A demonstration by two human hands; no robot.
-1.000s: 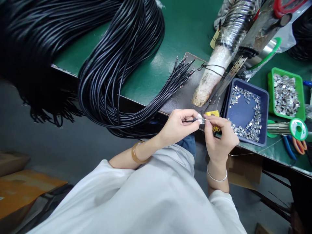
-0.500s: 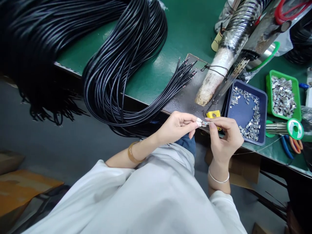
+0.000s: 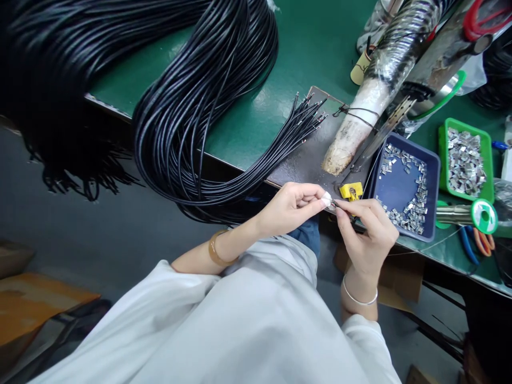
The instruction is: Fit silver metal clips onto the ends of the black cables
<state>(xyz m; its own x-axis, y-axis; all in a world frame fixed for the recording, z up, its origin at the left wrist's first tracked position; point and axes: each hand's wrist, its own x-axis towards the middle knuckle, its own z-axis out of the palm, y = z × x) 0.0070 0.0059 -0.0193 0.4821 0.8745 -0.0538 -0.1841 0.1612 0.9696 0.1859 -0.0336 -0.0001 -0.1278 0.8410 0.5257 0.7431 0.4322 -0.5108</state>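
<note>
My left hand [image 3: 294, 207], with white coverings on its fingertips, is closed in a pinch on a small metal piece [image 3: 333, 203] at the table's front edge. My right hand [image 3: 366, 226] pinches the other side of that piece, its fingertips almost touching the left ones. The piece is mostly hidden by fingers. Just beyond the hands sits a yellow block [image 3: 351, 190]. A blue tray [image 3: 396, 186] of small metal connectors lies to the right. To the left, a thick bundle of black cables [image 3: 192, 122] curves over the edge, its stripped ends on a dark board [image 3: 296, 165].
A white-wrapped duct [image 3: 354, 122] slants down over the board, with a metal stand beside it. Farther right are a green tray [image 3: 487, 160] of metal parts, a solder spool [image 3: 484, 215] and pliers [image 3: 484, 241]. Red-handled scissors [image 3: 474, 24] are at the upper right.
My right fingertips have moved slightly left, closer to my left ones, and now cover more of the metal piece. More of the yellow block shows.
</note>
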